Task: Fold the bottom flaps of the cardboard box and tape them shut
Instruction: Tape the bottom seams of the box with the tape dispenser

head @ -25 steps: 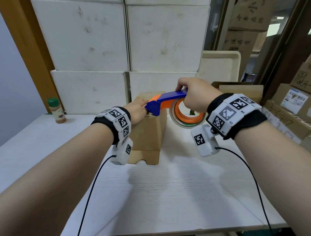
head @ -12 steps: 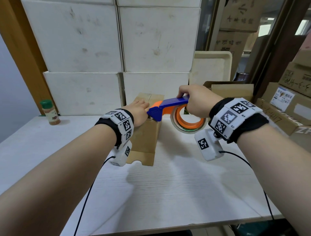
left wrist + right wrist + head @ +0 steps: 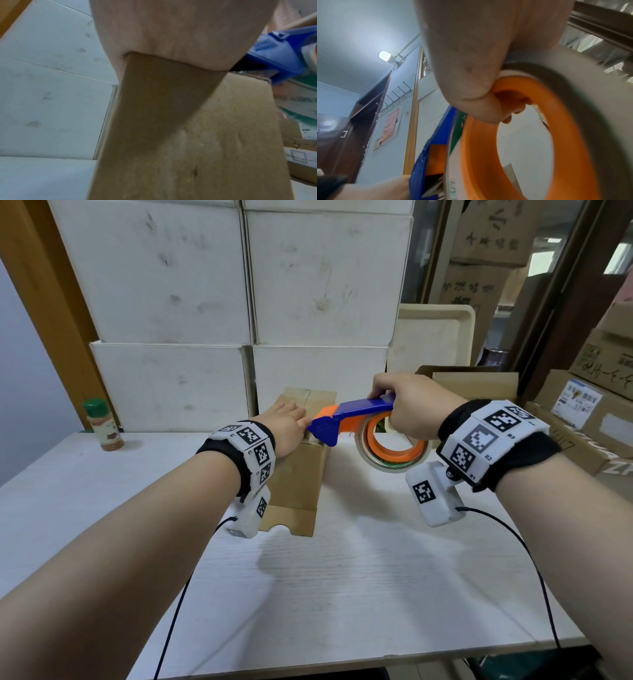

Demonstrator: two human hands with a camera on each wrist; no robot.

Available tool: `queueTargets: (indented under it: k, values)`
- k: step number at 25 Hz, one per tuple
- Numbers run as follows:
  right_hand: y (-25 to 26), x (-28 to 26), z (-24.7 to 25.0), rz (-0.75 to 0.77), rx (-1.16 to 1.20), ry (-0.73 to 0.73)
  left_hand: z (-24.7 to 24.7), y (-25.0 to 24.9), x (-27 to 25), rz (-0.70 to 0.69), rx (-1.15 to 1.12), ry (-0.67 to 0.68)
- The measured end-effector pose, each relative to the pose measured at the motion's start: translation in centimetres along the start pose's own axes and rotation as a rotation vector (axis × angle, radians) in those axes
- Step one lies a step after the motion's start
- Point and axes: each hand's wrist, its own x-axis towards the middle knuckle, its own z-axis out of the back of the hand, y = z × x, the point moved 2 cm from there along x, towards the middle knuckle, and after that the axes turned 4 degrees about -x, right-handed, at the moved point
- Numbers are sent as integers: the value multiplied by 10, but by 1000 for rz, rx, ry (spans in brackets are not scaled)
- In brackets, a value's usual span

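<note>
A brown cardboard box [image 3: 301, 477] stands upright on the white table [image 3: 359, 583], its folded flaps on top. My left hand [image 3: 289, 419] lies flat on those flaps, fingers straight, pressing down. In the left wrist view the palm sits on the top edge of the cardboard box [image 3: 171, 128]. My right hand [image 3: 407, 405] grips the blue and orange tape dispenser [image 3: 356, 414] by its handle. The dispenser's blue nose touches the box's top right edge next to my left hand. In the right wrist view my fingers [image 3: 488, 108] curl into the orange tape core [image 3: 573, 155].
Stacked white boxes [image 3: 239, 302] form a wall right behind the box. A spice jar with a green lid [image 3: 102, 426] stands at the back left. A cream tray [image 3: 435, 340] leans at the back right, and labelled cartons [image 3: 589, 422] crowd the right side.
The head view has shifted slightly. My left hand's fingers reach a little further across the box top. The dispenser's nose stays at the box's top edge.
</note>
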Motion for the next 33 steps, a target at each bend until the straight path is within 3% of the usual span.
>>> queueTargets:
  k: [7, 16, 21, 24, 28, 33]
  values:
    - [-8, -5, -3, -15, 51, -8, -2, 2, 0, -45, 133, 49]
    - [-13, -6, -6, 5, 65, -17, -2, 1, 1, -21, 96, 62]
    - [-15, -4, -11, 2, 124, 3, -6, 7, 9, 47, 9, 79]
    - [-11, -7, -16, -2, 174, 72, 1, 12, 2, 116, -238, 58]
    - [-1, -5, -33, 30, 203, 120, 11, 22, -11, 165, -402, 26]
    - [4, -1, -39, 38, 245, 130, 15, 30, -5, 78, -292, 37]
